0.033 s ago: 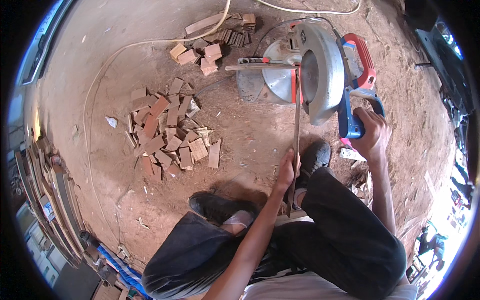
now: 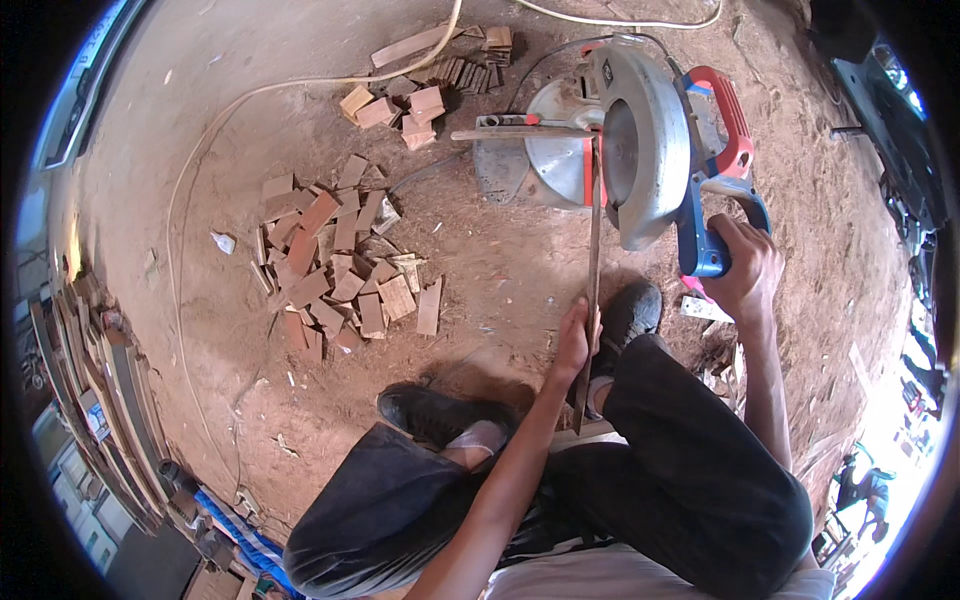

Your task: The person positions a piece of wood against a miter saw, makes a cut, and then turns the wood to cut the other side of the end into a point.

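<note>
My left hand (image 2: 575,340) is closed around a long, thin wooden strip (image 2: 595,235). The strip runs from beside my shoe up to the mitre saw (image 2: 650,150), where its far end lies at the red insert by the blade guard. A flat wooden piece (image 2: 520,133) lies crosswise on the saw's base, close to the strip's far end. My right hand (image 2: 750,265) is wrapped around the blue handle (image 2: 711,250) of the saw. The grey guard hides the blade, so I cannot see whether it touches the strip.
Many short cut wood pieces (image 2: 320,270) lie heaped on the dirt floor at left. More blocks (image 2: 425,103) sit left of the saw, some in rows. A pale cable (image 2: 235,105) loops around them. Long boards (image 2: 120,400) lean at far left. My shoes (image 2: 440,412) rest near the strip.
</note>
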The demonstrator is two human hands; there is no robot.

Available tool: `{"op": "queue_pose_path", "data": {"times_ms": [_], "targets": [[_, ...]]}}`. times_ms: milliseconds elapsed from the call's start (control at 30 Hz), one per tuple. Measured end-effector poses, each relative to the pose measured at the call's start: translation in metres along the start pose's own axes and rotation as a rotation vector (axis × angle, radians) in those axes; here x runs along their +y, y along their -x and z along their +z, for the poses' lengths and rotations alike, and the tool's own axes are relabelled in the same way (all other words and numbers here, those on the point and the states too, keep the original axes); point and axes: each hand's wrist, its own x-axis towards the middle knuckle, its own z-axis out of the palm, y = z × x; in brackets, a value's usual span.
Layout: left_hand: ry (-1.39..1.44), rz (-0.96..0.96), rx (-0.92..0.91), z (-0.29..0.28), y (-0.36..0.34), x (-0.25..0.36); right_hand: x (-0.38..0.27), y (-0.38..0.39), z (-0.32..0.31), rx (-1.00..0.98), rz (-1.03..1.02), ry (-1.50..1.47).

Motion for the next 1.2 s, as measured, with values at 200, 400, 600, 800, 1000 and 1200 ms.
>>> {"op": "queue_pose_path", "data": {"times_ms": [200, 400, 600, 800, 1000, 1200], "targets": [[-0.003, -0.004, -0.017, -0.001, 0.0, 0.0, -0.002, -0.003, -0.004, -0.028, 0.044, -0.005], [0.071, 0.043, -0.034, -0.005, -0.001, -0.003, -0.002, -0.002, 0.0, -0.03, 0.033, -0.001], [-0.015, 0.002, 0.021, -0.001, 0.0, 0.0, 0.0, 0.002, 0.003, -0.019, 0.024, 0.0], [0.039, 0.02, 0.024, -0.004, -0.002, -0.007, -0.003, 0.001, 0.0, -0.004, 0.003, 0.008], [0.064, 0.016, -0.008, -0.003, -0.001, -0.005, -0.002, 0.002, 0.004, 0.012, -0.004, 0.01], [0.065, 0.031, -0.01, -0.001, -0.001, -0.003, -0.003, 0.002, 0.004, 0.018, -0.01, 0.025]]}}
